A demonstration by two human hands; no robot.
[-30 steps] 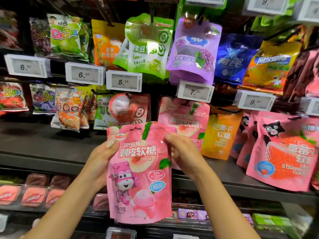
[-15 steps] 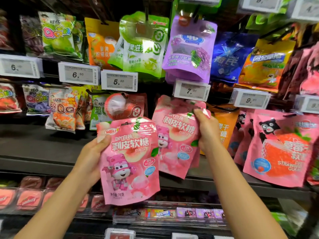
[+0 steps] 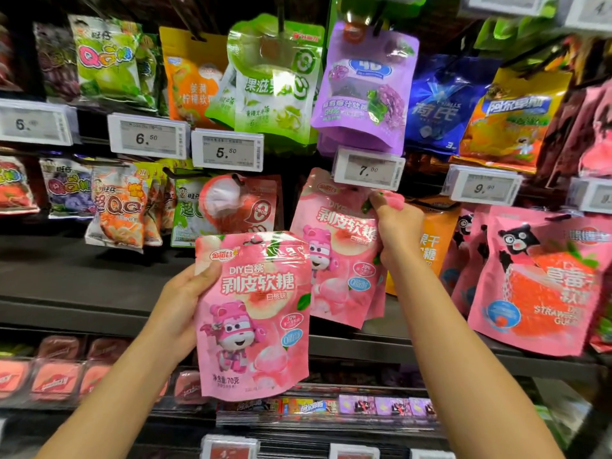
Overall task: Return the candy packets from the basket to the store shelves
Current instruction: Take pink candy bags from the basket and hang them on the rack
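Note:
My left hand [image 3: 180, 309] grips a pink peach-candy packet [image 3: 255, 319] by its left edge, holding it upright in front of the shelves. Behind it and to the right hang matching pink peach packets [image 3: 334, 260] on a peg under the 7.00 price tag [image 3: 367, 168]. My right hand [image 3: 395, 230] pinches the upper right corner of those hanging packets, fingers curled round the top edge. The basket is out of view.
Candy bags hang in rows: green ones [image 3: 275, 84], a purple one [image 3: 367, 87], orange mango bags [image 3: 433, 246], pink strawberry bags [image 3: 543, 286]. A dark shelf ledge [image 3: 82, 293] runs below, with small boxed sweets [image 3: 357, 405] on the lower shelf.
My right hand left the held packet, went up and right to the hanging peach packets and now pinches their top corner. The left hand alone keeps the packet, shifted slightly left.

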